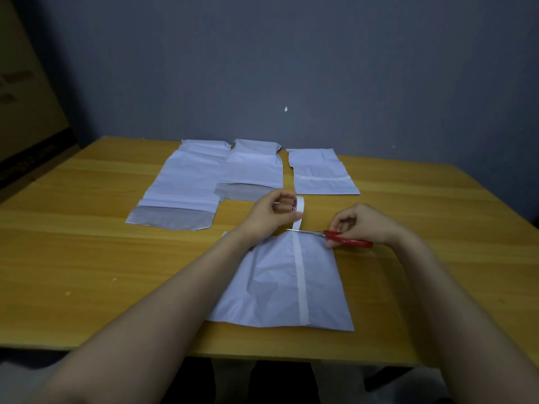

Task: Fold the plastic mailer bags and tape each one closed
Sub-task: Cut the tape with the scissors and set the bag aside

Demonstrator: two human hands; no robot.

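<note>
A folded white mailer bag point(271, 284) lies near the table's front edge, with a strip of white tape point(301, 275) running down it. My left hand point(269, 215) grips a white tape roll point(299, 206) just beyond the bag's far edge, and the tape stretches from roll to bag. My right hand point(360, 224) holds red-handled scissors point(335, 237), whose blades reach the tape at that far edge. Farther back lie two unfolded mailers point(180, 182) point(250, 170) with grey flaps, and a folded, taped mailer point(320, 173).
The wooden table point(87, 258) stands against a grey wall. A dark cardboard box point(23, 112) stands at the far left beyond the table. Bare wood shows left and right of the bags.
</note>
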